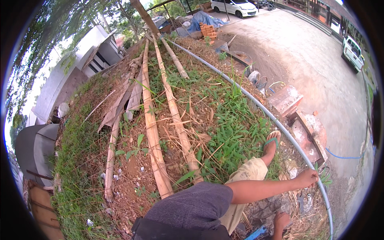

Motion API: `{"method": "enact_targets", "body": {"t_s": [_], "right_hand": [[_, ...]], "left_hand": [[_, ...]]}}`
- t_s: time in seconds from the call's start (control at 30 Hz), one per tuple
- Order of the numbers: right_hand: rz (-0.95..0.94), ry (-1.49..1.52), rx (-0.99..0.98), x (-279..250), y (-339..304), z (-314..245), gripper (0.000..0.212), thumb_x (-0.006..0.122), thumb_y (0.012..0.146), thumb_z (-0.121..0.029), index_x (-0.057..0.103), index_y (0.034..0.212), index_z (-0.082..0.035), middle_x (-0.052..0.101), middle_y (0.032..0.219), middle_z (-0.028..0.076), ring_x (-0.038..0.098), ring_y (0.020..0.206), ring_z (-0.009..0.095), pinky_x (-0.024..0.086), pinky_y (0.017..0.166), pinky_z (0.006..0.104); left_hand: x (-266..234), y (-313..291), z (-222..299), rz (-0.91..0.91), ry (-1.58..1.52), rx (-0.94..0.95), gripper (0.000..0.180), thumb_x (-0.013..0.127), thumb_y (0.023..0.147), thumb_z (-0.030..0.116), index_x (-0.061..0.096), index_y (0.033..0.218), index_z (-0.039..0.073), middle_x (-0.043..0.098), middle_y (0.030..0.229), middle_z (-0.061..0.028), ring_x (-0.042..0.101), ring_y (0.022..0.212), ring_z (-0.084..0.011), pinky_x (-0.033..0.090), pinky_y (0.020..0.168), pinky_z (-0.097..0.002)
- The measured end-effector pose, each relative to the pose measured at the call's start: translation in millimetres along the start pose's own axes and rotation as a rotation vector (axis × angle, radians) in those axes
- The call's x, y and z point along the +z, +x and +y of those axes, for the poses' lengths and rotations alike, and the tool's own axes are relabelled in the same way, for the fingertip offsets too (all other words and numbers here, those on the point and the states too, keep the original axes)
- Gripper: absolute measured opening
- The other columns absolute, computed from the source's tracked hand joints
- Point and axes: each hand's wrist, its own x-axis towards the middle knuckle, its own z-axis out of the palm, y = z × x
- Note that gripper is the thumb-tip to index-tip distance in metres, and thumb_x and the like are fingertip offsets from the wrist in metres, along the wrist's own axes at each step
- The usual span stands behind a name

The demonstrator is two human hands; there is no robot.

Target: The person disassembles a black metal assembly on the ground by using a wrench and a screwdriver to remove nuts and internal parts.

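Note:
My left arm reaches across to the right, and my left hand (308,178) is closed with curled fingers beside a long grey pipe (298,147). Its fingertips are right by the pipe; whether they touch it or pinch something small, I cannot make out. Lower down, my right hand (281,220) hangs over the dry straw, its fingers too unclear to read. A blue tool, perhaps a handle (256,233), lies to its left at the lower edge. Small dark and silvery metal tools (308,202) lie on the ground between my hands and the pipe.
My sandalled foot (272,140) rests on the weedy slope by the pipe. Several bamboo poles (151,132) stretch over the soil. Concrete blocks (286,100), a blue hose (344,157) and a paved yard with a white pickup (352,54) are beyond the pipe.

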Motion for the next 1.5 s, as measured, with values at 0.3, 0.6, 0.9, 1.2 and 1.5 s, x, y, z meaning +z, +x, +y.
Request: {"method": "enact_targets", "body": {"t_s": [0.3, 0.6, 0.9, 1.2, 1.5], "right_hand": [[-0.117, 0.04, -0.22, -8.6, 0.2, 17.5, 0.04, 0.067, 0.09, -0.042, 0.069, 0.09, -0.002, 0.072, 0.085, 0.022, 0.071, 0.084, 0.041, 0.054, 0.076, 0.0517], [-0.169, -0.019, -0.137, -22.2, 6.4, 12.0, 0.044, 0.069, 0.091, -0.043, 0.074, 0.087, 0.0, 0.073, 0.085, 0.023, 0.072, 0.084, 0.041, 0.055, 0.078, 0.0511], [-0.09, 0.0, -0.169, -22.9, 0.3, 10.0, 0.044, 0.066, 0.091, -0.041, 0.075, 0.08, 0.0, 0.073, 0.084, 0.025, 0.072, 0.084, 0.042, 0.055, 0.079, 0.0516], [-0.183, 0.126, 0.153, -10.4, -8.1, -1.6, 0.054, 0.057, 0.094, -0.049, 0.075, 0.096, 0.001, 0.072, 0.097, 0.028, 0.071, 0.094, 0.045, 0.055, 0.081, 0.0549], [-0.145, 0.169, -0.343, -19.8, 15.8, 27.7, 0.035, 0.064, 0.096, -0.038, 0.062, 0.082, -0.006, 0.07, 0.079, 0.02, 0.069, 0.077, 0.042, 0.052, 0.068, 0.0537]], "left_hand": [[-2.0, -2.1, 2.4, 0.004, 0.011, 0.019, 0.012, 0.056, 0.094, 0.004, 0.064, 0.093, -0.004, 0.066, 0.07, -0.0097, 0.065, 0.058, -0.0154, 0.052, 0.053, -0.0306], [0.7, 0.7, -1.1, -0.017, -0.019, -0.012, 0.013, 0.056, 0.096, 0.005, 0.064, 0.093, -0.004, 0.066, 0.071, -0.0086, 0.065, 0.06, -0.0148, 0.052, 0.053, -0.0304], [2.0, -0.4, -4.8, 0.0, -0.037, 0.042, 0.012, 0.056, 0.095, 0.004, 0.065, 0.092, -0.004, 0.066, 0.073, -0.0089, 0.067, 0.061, -0.015, 0.052, 0.053, -0.03], [7.7, 4.1, -29.3, 0.017, -0.006, 0.164, 0.008, 0.061, 0.093, 0.006, 0.066, 0.092, 0.0, 0.067, 0.077, -0.0061, 0.065, 0.064, -0.0141, 0.054, 0.055, -0.0323], [0.0, -0.1, 13.3, -0.08, -0.005, -0.073, 0.018, 0.061, 0.099, 0.013, 0.073, 0.105, 0.001, 0.072, 0.081, -0.0082, 0.066, 0.068, -0.0124, 0.054, 0.063, -0.0276]]}}
